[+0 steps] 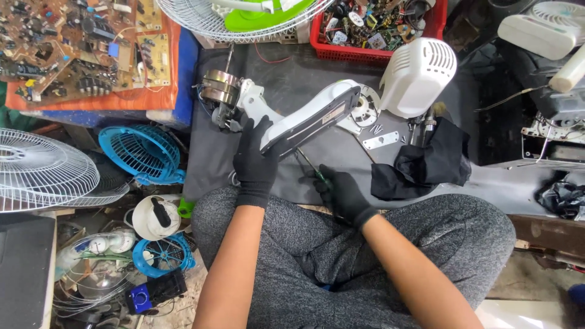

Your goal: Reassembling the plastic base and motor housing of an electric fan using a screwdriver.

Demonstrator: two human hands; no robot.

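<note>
**Gloved hands on a dismantled fan at a cluttered repair bench**

A dark work mat [292,79] fills the middle of the frame, with the person's grey-trousered crossed legs [365,256] along the bottom. Lying slantwise across the mat at centre is the white fan stand neck [311,116], its dark open underside facing up; the bare fan motor [220,88] sits at its upper-left end. The left hand [256,161], in a black glove, is curled around the lower end of that neck, thumb up against its side, gripping it firmly. The right hand [342,192], also black-gloved, is closed around the green handle of a screwdriver [312,169], whose thin shaft points up and left towards the neck's underside; whether the tip touches cannot be told.

Right of centre, a white motor cover [417,76] stands on the mat, with a crumpled black cloth [426,164] just below it. A white wire fan guard [42,170] juts in at the left edge, a blue fan grille [143,152] beside it. Circuit boards [79,45] crowd the upper left, and a red basket of parts [378,27] sits at the top. Small loose screws [376,128] lie near the neck's upper end.
</note>
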